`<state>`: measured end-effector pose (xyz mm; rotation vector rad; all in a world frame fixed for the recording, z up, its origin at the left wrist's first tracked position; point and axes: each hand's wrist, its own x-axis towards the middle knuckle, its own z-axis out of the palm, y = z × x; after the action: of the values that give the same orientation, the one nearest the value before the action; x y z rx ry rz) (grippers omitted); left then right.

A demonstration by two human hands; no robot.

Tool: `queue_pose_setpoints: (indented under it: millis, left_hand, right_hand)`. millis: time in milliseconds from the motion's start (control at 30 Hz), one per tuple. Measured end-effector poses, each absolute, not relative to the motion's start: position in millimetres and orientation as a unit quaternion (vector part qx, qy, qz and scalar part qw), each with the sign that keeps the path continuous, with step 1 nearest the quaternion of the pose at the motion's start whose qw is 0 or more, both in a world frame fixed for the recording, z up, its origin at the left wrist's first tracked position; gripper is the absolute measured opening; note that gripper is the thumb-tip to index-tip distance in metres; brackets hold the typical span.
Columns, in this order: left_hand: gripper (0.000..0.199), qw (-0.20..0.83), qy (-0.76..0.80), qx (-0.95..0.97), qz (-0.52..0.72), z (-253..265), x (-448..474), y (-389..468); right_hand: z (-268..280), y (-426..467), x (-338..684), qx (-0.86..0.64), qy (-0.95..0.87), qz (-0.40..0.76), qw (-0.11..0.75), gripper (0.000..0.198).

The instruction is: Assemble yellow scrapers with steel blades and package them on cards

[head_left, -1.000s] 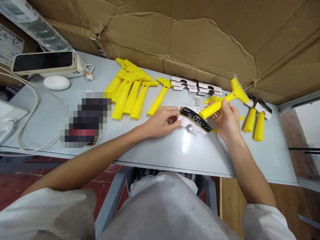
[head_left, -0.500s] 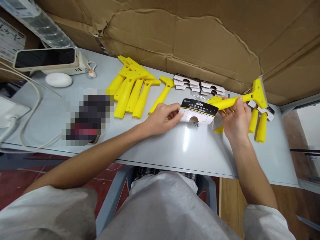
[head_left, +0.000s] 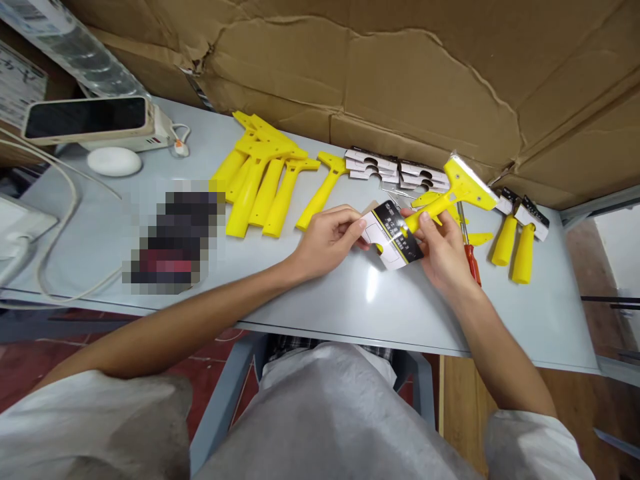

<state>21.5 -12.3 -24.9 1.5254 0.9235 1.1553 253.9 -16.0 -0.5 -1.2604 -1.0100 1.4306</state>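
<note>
My left hand (head_left: 327,241) pinches the left end of a black-and-white packaging card (head_left: 395,233), which is tilted down to the right. In my right hand (head_left: 444,252) is a yellow scraper (head_left: 466,187), its bladed head up and to the right. The scraper's handle end meets the card, and yellow shows through the card's cutout. Behind the right hand lies a screwdriver (head_left: 471,261) with a red handle, beside more yellow pieces partly hidden by the hand. Farther right, two yellow scrapers (head_left: 523,257) lie with cards on them.
Several yellow scraper handles (head_left: 255,183) are heaped left of centre, with a single one (head_left: 325,190) beside them. Folded cards (head_left: 373,163) stand in stacks against a cardboard wall (head_left: 425,87). A phone (head_left: 87,120), a white mouse (head_left: 114,161) and cables occupy the left.
The scraper has swung left and its handle end now reaches into the card's cutout. The card has turned clockwise. The screwdriver's red handle has come into sight.
</note>
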Motion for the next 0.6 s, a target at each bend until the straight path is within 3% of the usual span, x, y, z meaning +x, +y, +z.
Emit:
queue_pose_setpoints:
  millis: [67,267,600]
  left_hand:
    - [0.032,0.515,0.372,0.598,0.488,-27,24,-13]
    - [0.057,0.602,0.357,0.540,0.468,-36,26,-16]
    - [0.074,0.552,0.369,0.527,0.530,-40,31,-20]
  right_hand:
    - [-1,-17,254,-0.508,-0.416,0.596,0.462,0.084]
    - [-2,-19,253,-0.492,-0.429,0.595,0.469,0.077]
    - [3,-31,242,-0.499,-0.420,0.595,0.469,0.079]
